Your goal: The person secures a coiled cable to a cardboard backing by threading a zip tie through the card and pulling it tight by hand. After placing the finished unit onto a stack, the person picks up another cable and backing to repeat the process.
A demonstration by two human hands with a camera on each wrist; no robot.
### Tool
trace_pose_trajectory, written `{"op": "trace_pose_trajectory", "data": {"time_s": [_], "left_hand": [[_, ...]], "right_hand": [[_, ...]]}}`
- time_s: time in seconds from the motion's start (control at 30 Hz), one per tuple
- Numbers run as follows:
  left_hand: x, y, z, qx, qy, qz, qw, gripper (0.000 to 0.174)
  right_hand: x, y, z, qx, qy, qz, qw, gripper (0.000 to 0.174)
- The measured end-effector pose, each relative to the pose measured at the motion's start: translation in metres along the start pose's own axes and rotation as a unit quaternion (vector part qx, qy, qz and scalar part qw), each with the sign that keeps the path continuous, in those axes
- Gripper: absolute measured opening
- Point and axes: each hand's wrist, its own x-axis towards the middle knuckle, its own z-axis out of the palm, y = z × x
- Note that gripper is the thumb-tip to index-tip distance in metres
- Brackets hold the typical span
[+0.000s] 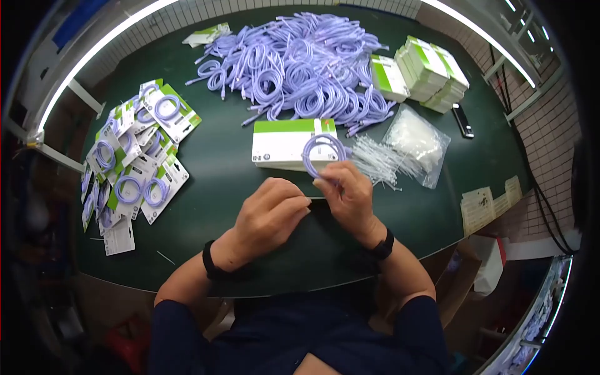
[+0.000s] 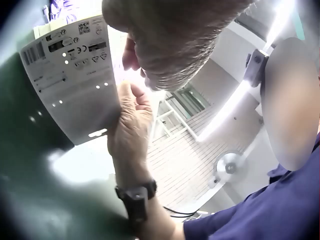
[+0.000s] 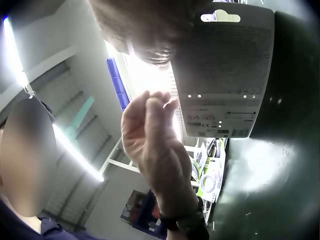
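Note:
My right hand [image 1: 351,194] pinches a lilac coiled cable [image 1: 307,159] between thumb and fingers. The coil overlaps the right end of a white-and-green packaging card [image 1: 281,145] in the head view. Just left of it, my left hand [image 1: 269,211] has curled fingers with the fingertips together; I cannot tell whether something thin is between them. A card's grey printed face [image 2: 75,95] shows beside the right hand [image 2: 131,125] in the left wrist view, with small holes and a hanging slot. The right wrist view shows the card [image 3: 225,70] too, above the left hand [image 3: 155,135].
A big heap of lilac cables [image 1: 300,62] covers the back. Carded cables [image 1: 128,156] pile up at left. White cable ties [image 1: 378,159], a clear bag [image 1: 419,140], stacked card packs [image 1: 431,69] and a black object [image 1: 462,120] are at right.

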Motion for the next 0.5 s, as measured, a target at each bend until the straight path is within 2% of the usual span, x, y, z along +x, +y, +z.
{"op": "trace_pose_trajectory", "data": {"time_s": [0.03, 0.07, 0.1, 0.13, 0.17, 0.23, 0.27, 0.33, 0.37, 0.4, 0.5], "left_hand": [[-0.009, 0.015, -0.007, -0.106, -0.015, -0.104, 0.989, 0.021], [-0.015, 0.025, -0.014, -0.203, -0.026, -0.204, 0.957, 0.024], [-0.021, 0.032, -0.016, -0.294, -0.034, -0.301, 0.907, 0.027], [-0.028, 0.037, -0.011, -0.300, -0.040, -0.313, 0.900, 0.027], [-0.035, 0.040, -0.005, -0.398, -0.039, -0.420, 0.814, 0.029], [-0.039, 0.042, 0.002, -0.556, -0.026, -0.591, 0.584, 0.031], [-0.042, 0.040, 0.002, -0.555, -0.024, -0.597, 0.579, 0.031], [-0.043, 0.031, 0.000, -0.648, 0.051, -0.618, 0.443, 0.032], [-0.043, 0.029, 0.000, -0.686, 0.087, -0.620, 0.371, 0.032], [-0.046, 0.030, 0.003, -0.686, 0.087, -0.622, 0.368, 0.032], [-0.062, 0.029, 0.015, -0.660, 0.128, -0.606, 0.425, 0.031]], "right_hand": [[-0.001, 0.000, 0.000, 0.017, -0.002, -0.003, 1.000, 0.021], [0.000, 0.001, 0.000, 0.033, -0.002, -0.012, 0.999, 0.021], [-0.002, 0.003, 0.001, 0.035, -0.004, 0.002, 0.999, 0.021], [-0.006, 0.003, 0.000, 0.050, -0.009, -0.010, 0.999, 0.022], [-0.008, 0.003, 0.000, 0.065, -0.015, -0.026, 0.997, 0.023], [-0.006, 0.006, 0.002, 0.083, -0.022, -0.042, 0.995, 0.025], [-0.006, 0.007, 0.004, 0.086, -0.032, -0.077, 0.993, 0.026], [-0.009, 0.006, 0.004, 0.088, -0.049, -0.147, 0.984, 0.028], [-0.010, 0.004, 0.003, 0.089, -0.051, -0.143, 0.984, 0.028], [-0.012, 0.001, 0.001, 0.093, -0.072, -0.136, 0.984, 0.028], [-0.009, -0.008, -0.006, 0.103, -0.113, -0.121, 0.981, 0.029]]}}
